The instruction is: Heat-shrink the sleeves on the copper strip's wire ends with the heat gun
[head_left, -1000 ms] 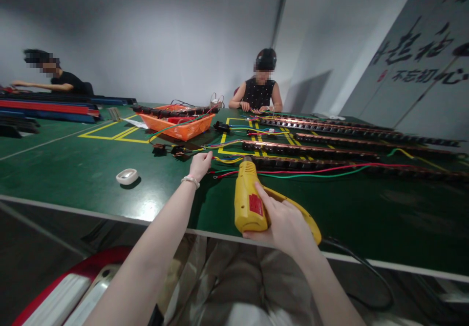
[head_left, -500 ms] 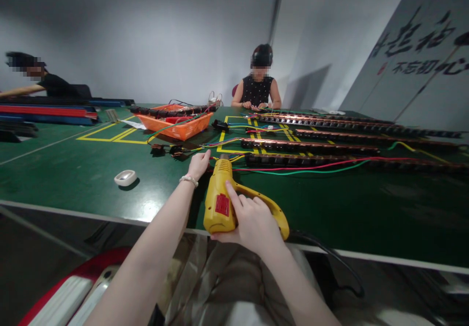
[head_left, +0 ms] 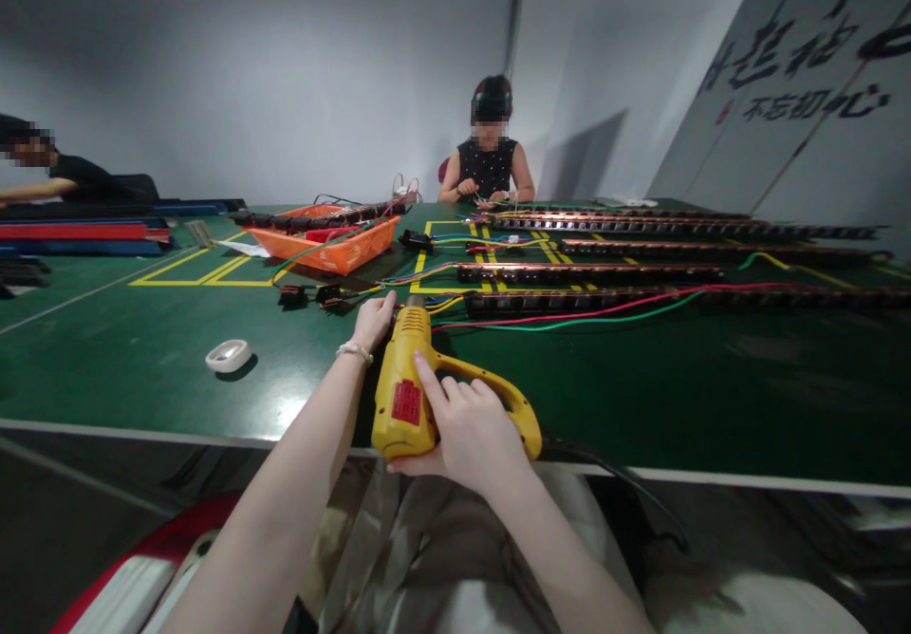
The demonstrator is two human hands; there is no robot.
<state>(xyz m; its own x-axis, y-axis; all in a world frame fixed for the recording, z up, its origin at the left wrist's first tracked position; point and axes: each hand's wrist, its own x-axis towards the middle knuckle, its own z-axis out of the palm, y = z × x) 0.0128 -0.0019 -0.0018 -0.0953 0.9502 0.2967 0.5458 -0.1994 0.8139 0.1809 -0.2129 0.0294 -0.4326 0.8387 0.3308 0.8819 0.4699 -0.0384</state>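
Observation:
A yellow heat gun (head_left: 402, 387) with a red label lies in the grip of my right hand (head_left: 474, 430), index finger stretched along its body. Its nozzle points away from me, towards the coloured wires (head_left: 447, 306) at the end of the nearest long black strip (head_left: 569, 301). Just left of the nozzle, my left hand (head_left: 375, 321) is closed by the wires, with a white bracelet on the wrist. What its fingers pinch is hidden, though wires run to that spot. Black connectors (head_left: 329, 296) lie on the table beyond this hand.
An orange basket (head_left: 334, 252) holding dark parts stands at the back left. A white tape roll (head_left: 229, 357) rests on the green table (head_left: 142, 368). More strips (head_left: 604, 224) lie to the right. A person (head_left: 487, 155) sits opposite, another (head_left: 78, 177) at far left.
The whole view has shifted slightly, so most things appear a little further left. Both hands and the heat gun keep nearly the same pose. The person opposite has raised one hand.

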